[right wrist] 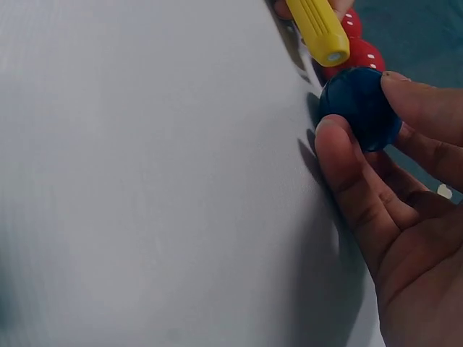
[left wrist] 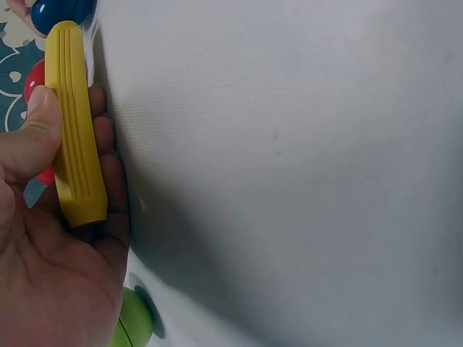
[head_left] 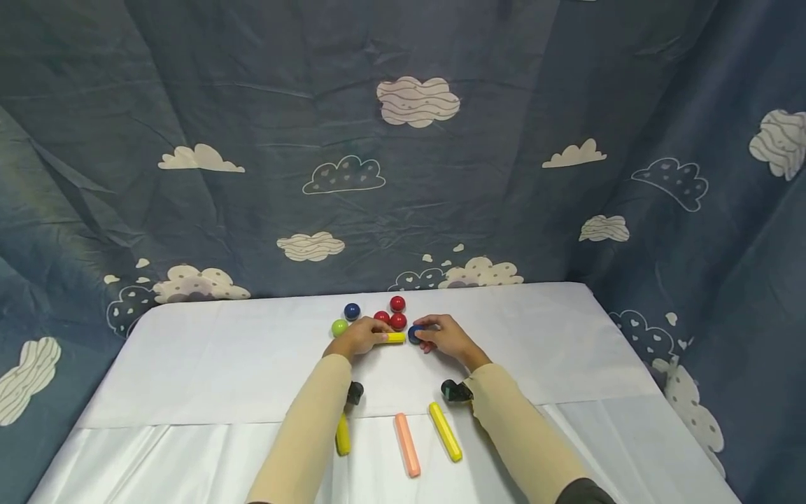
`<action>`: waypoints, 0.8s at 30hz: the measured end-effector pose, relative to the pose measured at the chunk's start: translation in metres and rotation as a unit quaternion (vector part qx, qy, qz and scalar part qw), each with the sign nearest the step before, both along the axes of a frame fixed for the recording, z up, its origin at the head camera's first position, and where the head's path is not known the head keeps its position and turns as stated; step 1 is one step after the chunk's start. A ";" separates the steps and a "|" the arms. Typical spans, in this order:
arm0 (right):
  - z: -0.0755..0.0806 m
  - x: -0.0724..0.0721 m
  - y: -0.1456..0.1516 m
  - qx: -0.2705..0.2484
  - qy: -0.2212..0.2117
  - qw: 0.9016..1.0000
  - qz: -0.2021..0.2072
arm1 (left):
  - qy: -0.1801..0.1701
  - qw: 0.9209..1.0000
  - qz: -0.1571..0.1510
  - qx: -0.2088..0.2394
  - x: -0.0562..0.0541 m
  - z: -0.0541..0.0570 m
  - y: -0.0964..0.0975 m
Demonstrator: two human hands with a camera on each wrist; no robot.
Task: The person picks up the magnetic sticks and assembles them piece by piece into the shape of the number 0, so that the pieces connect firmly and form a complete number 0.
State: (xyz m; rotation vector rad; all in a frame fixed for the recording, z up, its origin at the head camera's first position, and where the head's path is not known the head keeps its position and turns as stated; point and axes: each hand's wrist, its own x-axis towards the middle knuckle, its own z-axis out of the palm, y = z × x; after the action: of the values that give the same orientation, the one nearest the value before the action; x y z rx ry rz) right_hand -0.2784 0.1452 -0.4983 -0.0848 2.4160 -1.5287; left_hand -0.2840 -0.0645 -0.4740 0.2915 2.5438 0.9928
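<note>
My left hand (head_left: 356, 337) pinches a yellow ridged rod (left wrist: 74, 130) between thumb and fingers, low over the white cloth. In the left wrist view the thumb lies across the rod's side and the fingers curl behind it. My right hand (head_left: 446, 337) holds a dark blue ball (right wrist: 360, 108) by its fingertips, just right of the rod's free end (right wrist: 333, 56). Beyond the rod, red balls (head_left: 397, 321) sit close together. A green ball (head_left: 339, 327) lies by the left hand, partly hidden in the left wrist view, and another blue ball (head_left: 352, 311) is behind it.
Nearer on the white-covered table (head_left: 208, 371) lie an orange rod (head_left: 407, 445), a yellow rod (head_left: 445, 432) and another yellow rod (head_left: 343, 435) beside the left sleeve. Dark wrist cameras (head_left: 456, 390) hang under both forearms. A cloud-patterned curtain (head_left: 264, 210) rises behind the table.
</note>
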 end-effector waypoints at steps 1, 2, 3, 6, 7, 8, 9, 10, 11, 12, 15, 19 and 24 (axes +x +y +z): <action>0.000 0.000 -0.001 -0.001 0.001 1.000 0.003 | 0.002 1.000 -0.003 0.000 0.000 0.000 0.000; 0.000 0.000 -0.002 -0.002 0.001 1.000 0.004 | 0.004 1.000 -0.006 -0.001 -0.001 0.000 -0.001; 0.000 0.000 -0.003 -0.002 0.002 1.000 0.006 | 0.008 1.000 -0.010 -0.001 -0.002 0.000 -0.001; 0.000 -0.001 -0.004 -0.005 -0.001 1.000 0.014 | 0.010 1.000 -0.015 -0.001 -0.003 -0.001 -0.001; 0.001 -0.001 -0.004 -0.004 -0.001 1.000 0.017 | 0.010 1.000 -0.015 -0.001 -0.004 -0.001 -0.001; 0.001 -0.001 -0.004 -0.004 -0.002 1.000 0.019 | 0.007 1.000 -0.013 -0.002 -0.004 -0.002 -0.002; 0.001 -0.001 -0.005 -0.004 -0.002 1.000 0.021 | 0.005 1.000 -0.012 -0.003 -0.004 -0.002 -0.002; 0.001 -0.001 -0.005 -0.003 0.001 1.000 0.022 | 0.000 1.000 -0.009 -0.002 -0.004 -0.002 -0.002; 0.001 -0.001 -0.004 -0.003 0.004 1.000 0.022 | -0.002 1.000 -0.008 -0.001 -0.004 -0.002 -0.001; 0.001 -0.001 -0.004 0.000 0.008 1.000 0.021 | -0.004 1.000 -0.008 -0.001 -0.004 -0.001 -0.001; 0.001 -0.002 -0.005 0.004 0.016 1.000 0.013 | -0.002 1.000 -0.015 0.004 -0.004 0.001 -0.001; 0.000 -0.003 -0.005 -0.004 0.002 1.000 0.001 | 0.007 1.000 -0.025 0.010 -0.003 0.001 -0.002; -0.002 -0.004 -0.003 -0.018 -0.014 1.000 -0.010 | 0.041 0.999 -0.031 -0.018 -0.003 0.004 -0.002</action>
State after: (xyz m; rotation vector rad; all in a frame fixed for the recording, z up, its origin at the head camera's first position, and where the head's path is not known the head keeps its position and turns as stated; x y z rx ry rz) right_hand -0.2824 0.1421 -0.5001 -0.0470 2.3749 -1.5706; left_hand -0.2866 -0.0669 -0.4697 0.4059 2.6055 0.9285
